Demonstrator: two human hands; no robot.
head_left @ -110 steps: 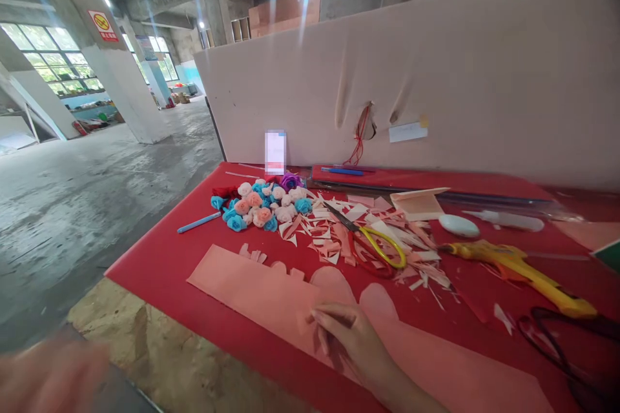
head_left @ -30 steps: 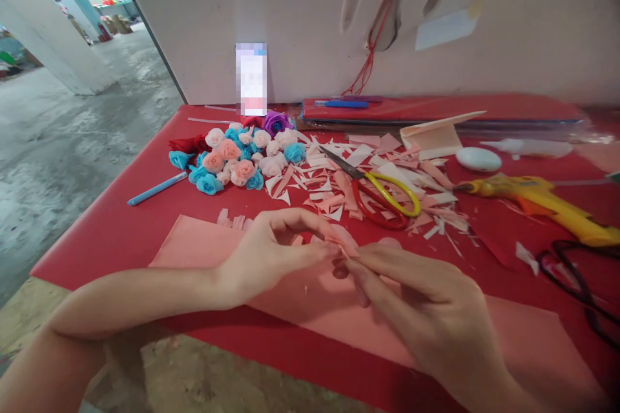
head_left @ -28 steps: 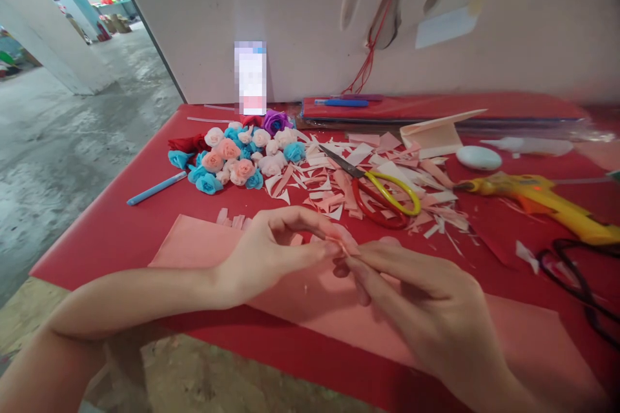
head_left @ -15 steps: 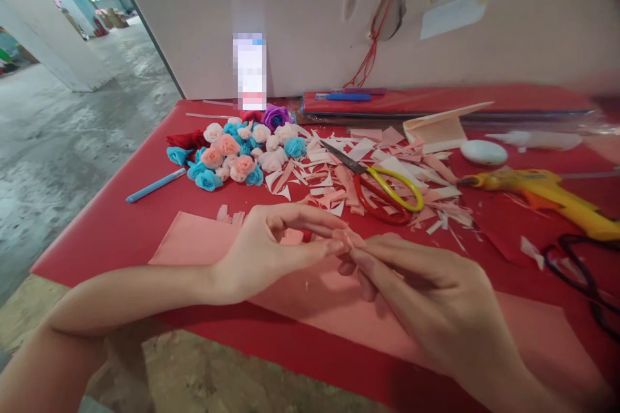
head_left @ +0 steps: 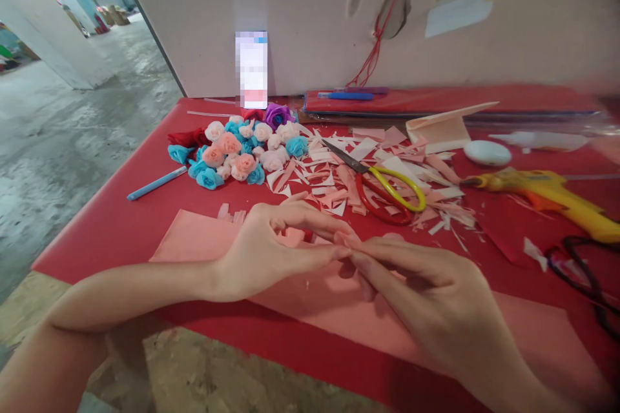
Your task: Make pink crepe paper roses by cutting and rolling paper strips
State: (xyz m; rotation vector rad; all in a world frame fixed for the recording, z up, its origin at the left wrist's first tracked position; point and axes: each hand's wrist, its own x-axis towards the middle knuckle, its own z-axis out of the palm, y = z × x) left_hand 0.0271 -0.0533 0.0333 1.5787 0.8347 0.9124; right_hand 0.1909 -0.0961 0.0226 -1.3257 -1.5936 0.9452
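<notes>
Head view shows my left grip (head_left: 256, 251) and right grip (head_left: 436, 290) meeting at the fingertips, each pinched nearly closed on a small pink piece (head_left: 351, 241) that is mostly hidden between them. I hold it above a long pink sheet (head_left: 194, 233), which lies near the front edge of the red bench (head_left: 111, 226). Beyond it, yellow-and-red-handled scissors (head_left: 362, 169) rest on pink and white scraps (head_left: 346, 177). Small roses (head_left: 243, 164) cluster to their left, and a yellow glue gun (head_left: 537, 187) lies to their right.
</notes>
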